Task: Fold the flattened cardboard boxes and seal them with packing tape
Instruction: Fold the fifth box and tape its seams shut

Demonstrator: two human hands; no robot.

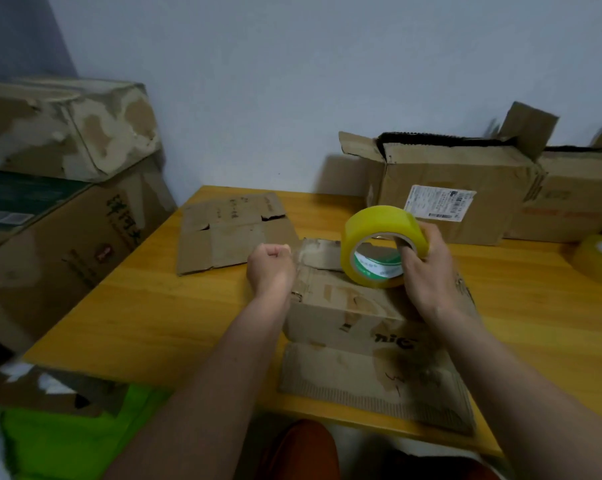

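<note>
Head view | risk: the strip you stretch may twist or stick to itself, judged from its slack span | left hand (271,263) fisted, pinching the tape end at 9 o'clock of the box (341,306) | right hand (427,268) grips the tape roll (382,247), fingers through its core, above the box at desk (154,317) centre

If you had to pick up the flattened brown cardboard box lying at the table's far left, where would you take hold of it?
I would probably pinch the flattened brown cardboard box at its near left corner, coming from the left table edge: it lies flat, so only its edges offer purchase, and that corner sits clear of both hands.
</note>
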